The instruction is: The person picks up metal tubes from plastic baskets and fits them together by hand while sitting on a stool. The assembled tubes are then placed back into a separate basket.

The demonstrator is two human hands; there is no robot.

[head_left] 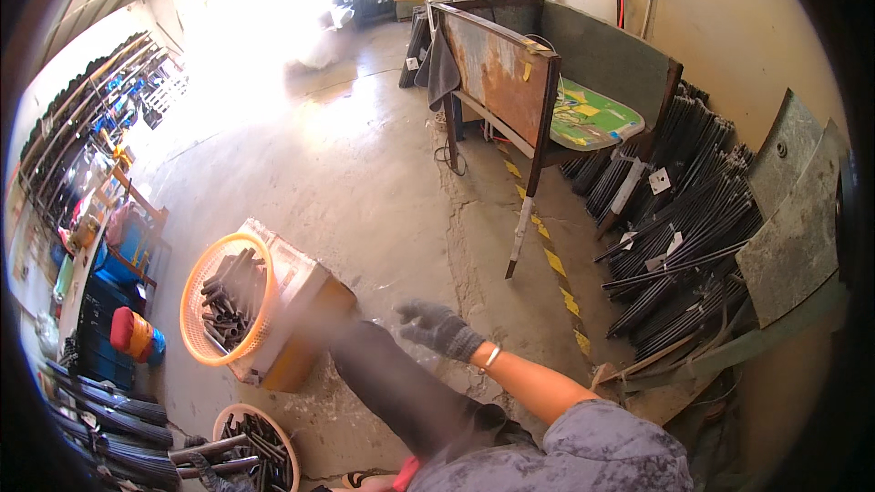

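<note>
My right hand [439,328] wears a grey knit glove and reaches in from the lower right on a bare forearm with a thin bracelet at the wrist. It hovers over the concrete floor with its fingers loosely apart and holds nothing. Beside it, my dark-trousered leg [392,383] stretches toward an orange basket [196,296] of short dark metal tubes. That basket rests tilted on a pale box [296,287]. A second basket [228,419] of tubes lies at the lower left. My left hand is out of view.
Bundles of long dark rods [684,237] lean against the right wall behind grey metal sheets [793,219]. A rusty metal table [501,73] with a green board [588,114] stands beyond a yellow-black floor stripe [556,264]. Racks and coloured containers [132,333] line the left.
</note>
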